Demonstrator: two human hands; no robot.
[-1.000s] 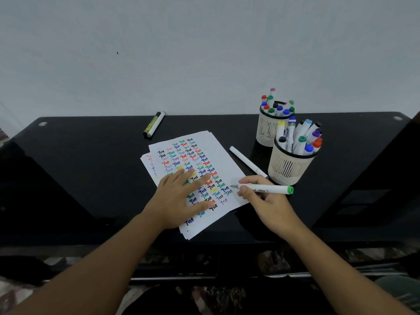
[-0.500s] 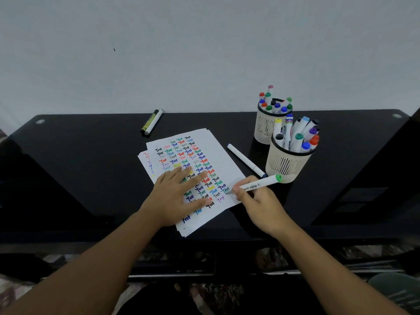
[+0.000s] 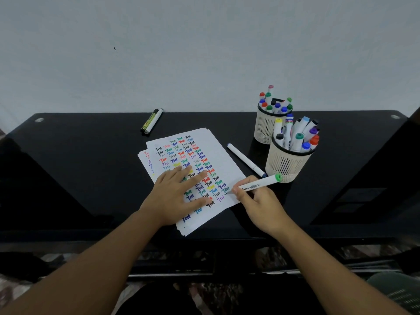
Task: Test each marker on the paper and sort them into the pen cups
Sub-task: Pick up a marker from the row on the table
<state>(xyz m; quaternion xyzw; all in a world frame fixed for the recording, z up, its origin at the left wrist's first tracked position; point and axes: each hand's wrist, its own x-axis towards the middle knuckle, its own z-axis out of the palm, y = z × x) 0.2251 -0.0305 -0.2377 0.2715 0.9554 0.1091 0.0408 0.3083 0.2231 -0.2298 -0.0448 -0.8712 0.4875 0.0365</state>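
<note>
A stack of white paper (image 3: 223, 158) covered in rows of coloured "Test" words lies in the middle of the black table (image 3: 91, 160). My left hand (image 3: 176, 195) presses flat on the paper, fingers spread. My right hand (image 3: 254, 201) grips a white marker with a green end (image 3: 261, 184), its tip touching the paper's lower right beside a written word. Two cream mesh pen cups stand to the right: the near cup (image 3: 286, 165) and the far cup (image 3: 266, 128), both full of markers. A white marker with a blue end (image 3: 245, 160) lies between paper and cups.
Two markers (image 3: 151, 121), one black-and-yellow and one white, lie side by side near the table's back edge. A pale wall rises behind the table. The table's front edge runs just below my wrists.
My right hand swung the green-ended marker from lying level to a slant and brought its tip down onto the paper's lower right. My left hand stayed flat on the paper.
</note>
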